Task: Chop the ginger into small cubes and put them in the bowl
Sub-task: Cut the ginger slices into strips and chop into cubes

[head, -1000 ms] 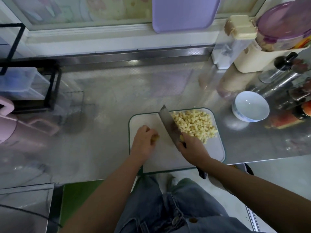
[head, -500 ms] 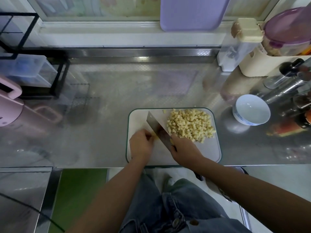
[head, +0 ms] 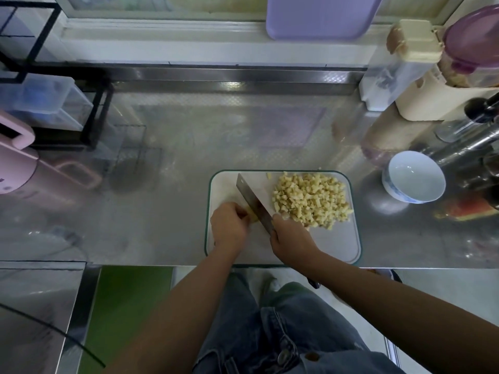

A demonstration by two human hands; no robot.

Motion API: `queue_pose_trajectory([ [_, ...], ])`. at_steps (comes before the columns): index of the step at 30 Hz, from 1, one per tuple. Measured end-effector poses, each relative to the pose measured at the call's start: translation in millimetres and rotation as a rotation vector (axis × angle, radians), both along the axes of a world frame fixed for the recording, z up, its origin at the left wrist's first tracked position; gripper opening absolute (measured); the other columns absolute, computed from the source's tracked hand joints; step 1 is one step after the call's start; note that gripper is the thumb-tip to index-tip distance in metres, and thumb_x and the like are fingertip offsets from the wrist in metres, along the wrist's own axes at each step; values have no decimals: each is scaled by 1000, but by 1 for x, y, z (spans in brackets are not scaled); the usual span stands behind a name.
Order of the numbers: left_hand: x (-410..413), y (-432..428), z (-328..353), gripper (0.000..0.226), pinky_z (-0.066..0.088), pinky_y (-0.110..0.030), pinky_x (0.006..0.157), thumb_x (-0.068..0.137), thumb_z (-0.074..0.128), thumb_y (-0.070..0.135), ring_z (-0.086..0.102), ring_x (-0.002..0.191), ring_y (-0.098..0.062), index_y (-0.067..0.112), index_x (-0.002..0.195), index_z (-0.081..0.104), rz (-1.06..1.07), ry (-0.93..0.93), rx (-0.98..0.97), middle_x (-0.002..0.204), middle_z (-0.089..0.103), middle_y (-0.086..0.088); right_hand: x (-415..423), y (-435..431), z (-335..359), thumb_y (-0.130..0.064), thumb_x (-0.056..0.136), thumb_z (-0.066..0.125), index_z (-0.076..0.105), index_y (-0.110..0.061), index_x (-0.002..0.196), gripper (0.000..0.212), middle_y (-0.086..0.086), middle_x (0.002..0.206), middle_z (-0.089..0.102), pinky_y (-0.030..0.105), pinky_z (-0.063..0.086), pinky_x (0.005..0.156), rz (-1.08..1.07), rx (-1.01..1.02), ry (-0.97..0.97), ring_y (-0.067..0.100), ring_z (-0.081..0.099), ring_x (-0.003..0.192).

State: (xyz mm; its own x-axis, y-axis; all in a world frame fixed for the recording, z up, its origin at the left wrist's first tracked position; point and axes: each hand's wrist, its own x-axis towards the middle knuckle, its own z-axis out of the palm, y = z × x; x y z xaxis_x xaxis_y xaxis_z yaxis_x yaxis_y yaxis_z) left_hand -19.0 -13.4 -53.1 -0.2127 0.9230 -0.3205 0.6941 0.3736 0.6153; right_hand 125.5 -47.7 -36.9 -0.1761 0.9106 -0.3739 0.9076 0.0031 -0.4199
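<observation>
One small ginger stub (head: 252, 215) sits pinched under the curled left hand (head: 229, 225) on the board (head: 337, 244), while the knife (head: 251, 198), gripped in the right hand (head: 291, 238), has shifted left from the cube pile (head: 310, 201) onto it, so chopping looks nearly finished and no cubes are in the bowl (head: 413, 179) yet.

Nothing here can be read: a small dark mark on the pink kettle (head: 13, 171) and another on the knife blade (head: 251, 198) are too blurred.
</observation>
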Motion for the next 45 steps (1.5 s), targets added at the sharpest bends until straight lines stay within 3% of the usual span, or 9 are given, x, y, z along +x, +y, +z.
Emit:
queue_pose_trajectory([
  [6,-2,0,2,10,46,-23,77,82,68,12,67,89,-19,10,90,75,-18,-18,-12,92,73,-4,-2,9,1,-12,95,43,48,-4,98,10,18,86,59,40,45,64,-6,16,54,35,58,77],
  [11,-3,1,4,9,49,-27,82,81,72,14,66,88,-17,10,89,76,-20,-37,-44,92,73,-3,0,7,6,-12,94,47,45,-11,86,8,8,73,51,37,42,60,-32,85,125,27,53,67],
  [16,-4,3,5,10,50,-27,79,82,69,13,67,86,-17,11,88,77,-30,-32,-58,90,74,-3,1,3,4,-14,93,46,46,-8,93,6,12,76,54,33,39,58,17,34,40,32,57,69],
  [21,-2,5,8,9,51,-28,75,81,68,8,67,80,-19,8,82,77,-24,-18,-64,84,74,-6,-3,1,3,-11,92,45,37,-13,84,12,6,68,46,29,31,55,2,37,46,23,46,60],
  [27,-1,8,8,8,52,-28,75,80,68,6,67,80,-19,8,80,77,-7,-28,-85,83,73,-7,-5,1,0,-11,93,45,39,-12,84,11,6,66,46,26,29,50,-16,28,56,21,46,59],
  [33,-2,8,9,6,49,-26,72,80,70,8,67,80,-20,8,79,77,-17,-30,-83,83,73,-7,-15,10,-6,-14,94,43,47,-6,96,9,15,82,59,36,44,61,-17,13,21,32,58,74],
  [36,-2,7,10,6,47,-23,70,79,70,7,67,79,-19,8,79,77,-16,-36,-83,82,73,-7,-18,16,-6,-15,95,43,46,-5,100,11,16,83,60,36,41,61,-23,20,50,35,59,76],
  [41,-4,7,11,7,46,-23,73,80,71,9,68,83,-20,9,82,77,-26,-29,-93,86,74,-7,-12,16,0,-14,96,46,49,-4,98,11,11,72,55,31,35,56,-39,68,120,28,52,62],
  [45,-4,7,11,7,43,-20,70,81,71,10,68,84,-19,11,83,78,-15,-29,-101,87,75,-5,-10,10,1,-14,95,45,44,-9,92,6,9,73,51,34,39,58,6,68,89,27,52,66],
])
